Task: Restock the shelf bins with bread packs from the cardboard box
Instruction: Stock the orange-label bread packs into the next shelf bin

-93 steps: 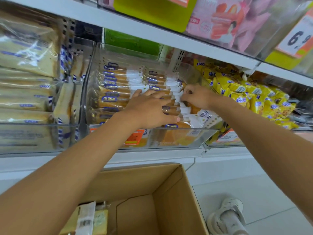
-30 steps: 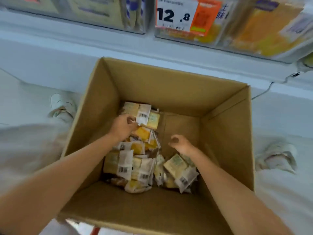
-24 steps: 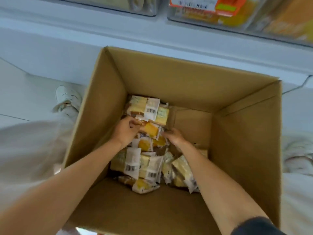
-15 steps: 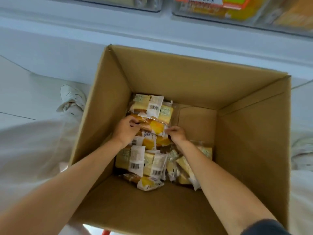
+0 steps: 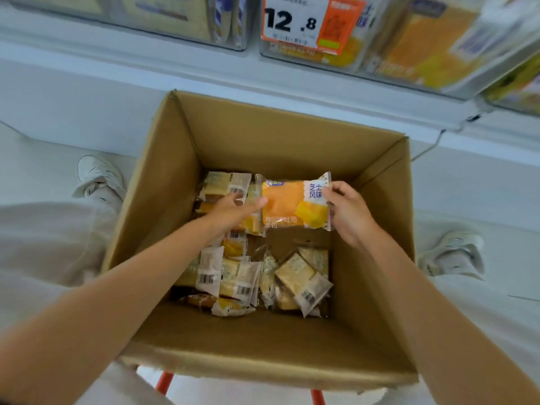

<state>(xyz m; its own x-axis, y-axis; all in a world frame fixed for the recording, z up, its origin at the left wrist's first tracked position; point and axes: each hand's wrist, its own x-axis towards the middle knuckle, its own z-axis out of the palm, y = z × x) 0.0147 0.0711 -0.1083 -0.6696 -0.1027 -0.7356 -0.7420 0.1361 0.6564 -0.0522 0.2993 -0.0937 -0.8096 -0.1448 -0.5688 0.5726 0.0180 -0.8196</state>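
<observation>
Bread pack (image 5: 295,204), flat glossy orange film, pinched by crimped right edge in right hand (image 5: 349,213) grip above corrugated cardboard box (image 5: 263,135). Touched at left edge by left hand (image 5: 233,210); grip there impossible to tell.

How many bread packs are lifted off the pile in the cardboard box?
1. The orange bread pack is held up inside the cardboard box, right hand pinching its right edge, left hand at its left edge. The left hand may hide another.

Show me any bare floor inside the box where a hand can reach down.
One bare patch of cardboard box floor, right of centre: between the held bread pack, the left stack, the loose packs at near right and the right wall. Left side and near edge are crowded.
</observation>
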